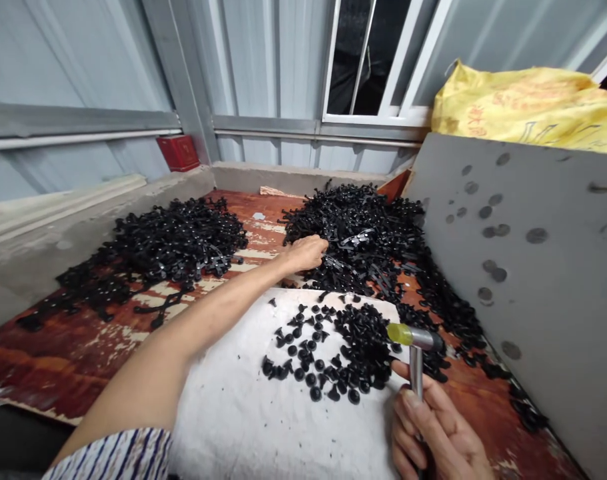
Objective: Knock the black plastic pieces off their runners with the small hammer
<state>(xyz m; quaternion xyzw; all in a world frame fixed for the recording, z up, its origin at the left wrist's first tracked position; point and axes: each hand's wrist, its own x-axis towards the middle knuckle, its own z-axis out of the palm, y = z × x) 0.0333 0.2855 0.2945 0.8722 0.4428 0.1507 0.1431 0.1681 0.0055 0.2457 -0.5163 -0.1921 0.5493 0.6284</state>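
My left hand (306, 253) reaches to the near left edge of a large pile of black strip-like parts (353, 213). Its fingers are curled together, and whatever they may grip is hidden. In my right hand (431, 427) is a small mallet (416, 353), held upright by its metal handle, its head showing a yellow face on the left and a dark one on the right. Just left of the mallet, many small black knob-like pieces (366, 347) lie heaped and scattered on a white sheet (233, 413).
Another heap of black strip parts (178, 240) sits at the left of the worn reddish-brown tabletop (43, 360). A grey board (543, 287) slants along the right, with a yellow sack (523, 103) behind it. A red tin (178, 153) stands in the back left corner.
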